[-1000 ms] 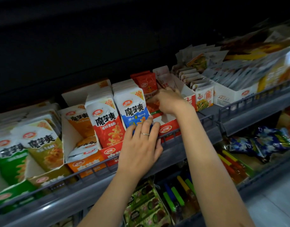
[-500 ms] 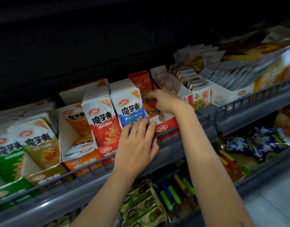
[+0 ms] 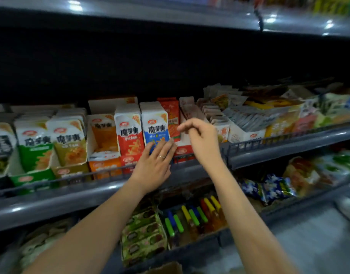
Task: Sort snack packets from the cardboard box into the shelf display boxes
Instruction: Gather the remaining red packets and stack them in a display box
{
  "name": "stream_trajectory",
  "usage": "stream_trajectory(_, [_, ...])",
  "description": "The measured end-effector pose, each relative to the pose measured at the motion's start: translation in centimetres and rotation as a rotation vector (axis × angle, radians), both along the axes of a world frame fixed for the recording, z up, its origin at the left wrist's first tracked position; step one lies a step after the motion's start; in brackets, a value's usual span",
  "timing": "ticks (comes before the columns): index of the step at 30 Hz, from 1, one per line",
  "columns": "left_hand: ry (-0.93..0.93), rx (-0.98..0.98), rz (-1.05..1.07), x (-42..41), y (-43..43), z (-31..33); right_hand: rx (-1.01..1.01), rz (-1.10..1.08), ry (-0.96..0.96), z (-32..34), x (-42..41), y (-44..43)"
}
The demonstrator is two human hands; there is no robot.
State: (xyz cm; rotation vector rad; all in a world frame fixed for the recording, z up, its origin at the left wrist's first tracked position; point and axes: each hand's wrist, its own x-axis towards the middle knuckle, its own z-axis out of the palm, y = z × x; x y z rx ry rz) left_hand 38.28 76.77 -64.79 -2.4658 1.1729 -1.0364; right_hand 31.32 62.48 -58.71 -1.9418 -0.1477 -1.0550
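Rows of snack packets stand in display boxes on the middle shelf. My left hand (image 3: 157,164) lies with straight fingers against the lower front of the blue-and-white packets (image 3: 154,119). Just right of them stands a row of red packets (image 3: 171,112) in a red-and-white display box (image 3: 183,150). My right hand (image 3: 200,138) hovers in front of that box with loosely curled fingers and holds nothing. A corner of the cardboard box (image 3: 166,268) shows at the bottom edge.
Left of the blue packets are red-and-white (image 3: 128,131), orange (image 3: 104,135), yellow-green (image 3: 70,141) and green (image 3: 34,147) packet rows. A wire rail (image 3: 269,142) fronts the shelf. More packets fill a white box (image 3: 247,133) to the right. The lower shelf holds coloured tubes (image 3: 192,216).
My right hand has let go of the red packets and pulled back out of the display box. The left hand stays on the blue packets. The view has tilted up.
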Motion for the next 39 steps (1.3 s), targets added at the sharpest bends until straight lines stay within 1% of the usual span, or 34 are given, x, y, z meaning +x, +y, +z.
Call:
stream_trajectory(2, [0.008,-0.005,-0.025,-2.0,1.8,-0.7,0.064,0.1,0.048,-3.4,-3.0,2.3])
stream_trajectory(3, [0.039,0.014,-0.063,-3.1,3.0,-1.4,0.074,0.128,0.108,-5.0,-4.1,3.3])
stream_trajectory(5, [0.124,0.091,-0.203,-5.6,6.2,-3.2,0.006,0.177,0.297,-7.3,-5.6,5.1])
stream_trajectory(6, [0.179,0.16,-0.267,-6.5,8.1,-4.8,-0.076,0.21,0.395,-8.1,-6.1,6.1])
stream_trajectory(7, [0.266,0.243,-0.3,-7.8,10.0,-6.3,-0.208,0.262,0.484,-8.6,-6.6,7.1])
stream_trajectory(8, [0.349,0.309,-0.287,-9.2,11.8,-7.7,-0.382,0.306,0.555,-8.8,-7.3,8.4])
stream_trajectory(9, [0.443,0.365,-0.234,-10.8,13.6,-9.0,-0.568,0.338,0.602,-9.0,-7.8,9.8])
stream_trajectory(10, [0.592,0.441,-0.139,-11.6,15.1,-9.9,-0.729,0.351,0.662,-9.0,-7.6,11.0])
stream_trajectory(11, [0.753,0.508,-0.015,-13.7,17.7,-11.8,-0.816,0.419,0.764,-10.5,-8.3,13.3])
stream_trajectory(12, [0.842,0.487,0.075,-13.9,18.5,-12.2,-0.87,0.426,0.844,-11.0,-7.7,13.8])
stream_trajectory(13, [0.857,0.461,0.146,-14.3,19.0,-12.4,-0.945,0.437,0.944,-11.8,-7.0,14.1])
stream_trajectory(14, [0.879,0.476,0.215,-15.3,19.9,-12.7,-1.021,0.47,1.07,-13.4,-7.0,15.3])
stream_trajectory(16, [0.881,0.413,0.239,-16.9,20.6,-13.0,-1.178,0.507,1.246,-17.2,-7.1,17.2])
stream_trajectory(17, [0.898,0.307,0.226,-17.7,20.9,-13.5,-1.237,0.516,1.315,-19.2,-7.7,18.0])
stream_trajectory(19, [0.941,0.043,0.134,-19.0,21.3,-14.3,-1.32,0.565,1.389,-23.1,-8.8,19.1])
stream_trajectory(20, [0.973,-0.04,0.102,-19.4,21.9,-14.7,-1.309,0.585,1.421,-24.9,-9.3,19.4])
stream_trajectory(22, [1.047,-0.008,0.125,-19.7,23.6,-15.8,-1.263,0.626,1.477,-28.3,-10.4,19.5])
stream_trajectory(25, [1.199,0.084,0.257,-20.2,27.2,-17.5,-1.22,0.689,1.562,-33.0,-12.7,19.4])
stream_trajectory(27, [1.211,0.074,0.318,-20.2,29.0,-17.8,-1.186,0.7,1.614,-35.1,-13.9,19.1])
stream_trajectory(30, [1.216,-0.031,0.395,-20.0,31.2,-18.2,-1.066,0.609,1.561,-37.6,-13.9,19.2])
stream_trajectory(33, [1.259,-0.069,0.469,-20.2,32.7,-18.8,-0.861,0.501,1.552,-39.0,-12.6,20.2])
stream_trajectory(35, [1.268,-0.077,0.462,-20.4,33.0,-19.0,-0.668,0.408,1.606,-40.5,-11.4,21.1])
stream_trajectory(36, [1.268,-0.104,0.441,-20.5,32.9,-18.8,-0.605,0.391,1.625,-41.0,-10.7,21.7])
stream_trajectory(39, [1.272,-0.13,0.373,-20.7,32.8,-18.5,-0.512,0.352,1.652,-45.3,-8.9,23.9])
